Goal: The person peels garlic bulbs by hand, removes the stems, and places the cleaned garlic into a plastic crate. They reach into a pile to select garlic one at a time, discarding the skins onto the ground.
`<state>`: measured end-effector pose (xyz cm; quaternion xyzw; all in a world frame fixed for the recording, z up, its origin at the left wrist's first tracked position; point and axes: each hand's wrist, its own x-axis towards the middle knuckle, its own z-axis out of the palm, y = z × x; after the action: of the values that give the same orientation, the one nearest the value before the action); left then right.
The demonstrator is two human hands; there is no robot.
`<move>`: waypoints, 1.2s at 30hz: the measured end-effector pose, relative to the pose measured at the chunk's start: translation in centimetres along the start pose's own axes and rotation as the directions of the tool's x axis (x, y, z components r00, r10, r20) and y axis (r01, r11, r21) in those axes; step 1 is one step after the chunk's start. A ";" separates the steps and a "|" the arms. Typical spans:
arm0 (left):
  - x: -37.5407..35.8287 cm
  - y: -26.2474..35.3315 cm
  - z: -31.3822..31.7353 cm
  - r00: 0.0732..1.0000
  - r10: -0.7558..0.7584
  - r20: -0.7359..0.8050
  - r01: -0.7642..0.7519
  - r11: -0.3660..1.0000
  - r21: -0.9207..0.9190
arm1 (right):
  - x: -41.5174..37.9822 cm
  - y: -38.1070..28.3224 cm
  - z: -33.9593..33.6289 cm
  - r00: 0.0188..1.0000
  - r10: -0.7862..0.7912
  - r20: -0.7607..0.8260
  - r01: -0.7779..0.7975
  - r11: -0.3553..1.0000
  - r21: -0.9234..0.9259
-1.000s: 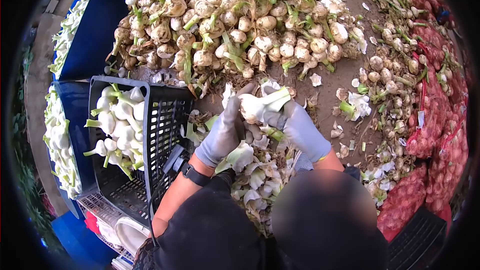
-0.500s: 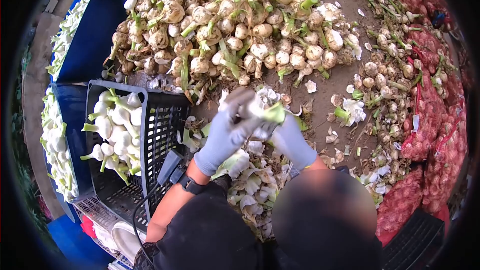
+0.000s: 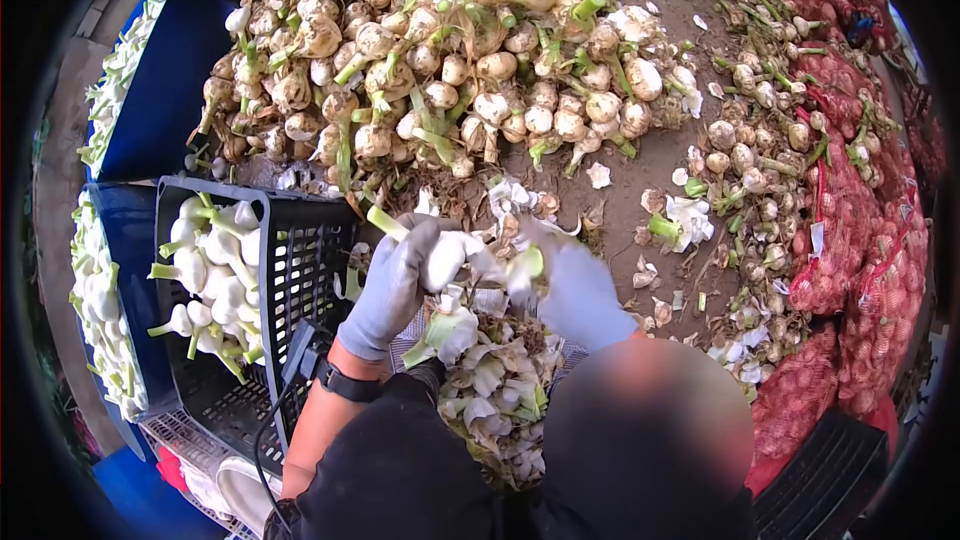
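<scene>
Wearing a grey-white glove, my left hand (image 3: pixel 392 285) is closed round a peeled white garlic bulb (image 3: pixel 446 258), whose cut green stem points up and left. My right hand (image 3: pixel 580 290), gloved too and smeared by motion, is just to the right. Beside its fingers is a blurred piece of pale green husk (image 3: pixel 524 268); whether the fingers grip it cannot be made out. Below both hands lies a heap of peeled husks (image 3: pixel 492 380). Ahead is a large pile of unpeeled garlic (image 3: pixel 440 90) with soil and roots on it.
At the left, a black crate (image 3: pixel 265 270) holds peeled bulbs. Blue containers (image 3: pixel 165 80) with more white garlic stand beyond it. Loose garlic (image 3: pixel 760 160) and red mesh sacks (image 3: pixel 860 290) line the right side. A black crate (image 3: pixel 825 475) is at the lower right.
My hands have moved apart, the left one to the left with the white bulb now showing in it. The view has shifted slightly, and the piles sit further left.
</scene>
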<state>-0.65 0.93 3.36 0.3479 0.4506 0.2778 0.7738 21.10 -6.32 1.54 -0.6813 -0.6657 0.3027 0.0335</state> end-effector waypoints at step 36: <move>5.3 4.2 1.1 0.762 0.592 0.262 -0.564 0.409 0.718 | 9.8 -1.8 -6.5 0.998 -0.020 -0.061 0.063 0.117 0.991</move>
<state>2.14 7.10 4.37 0.7681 0.3882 0.3158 0.3996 21.82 5.31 4.01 -0.4731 -0.3149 0.6561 0.4965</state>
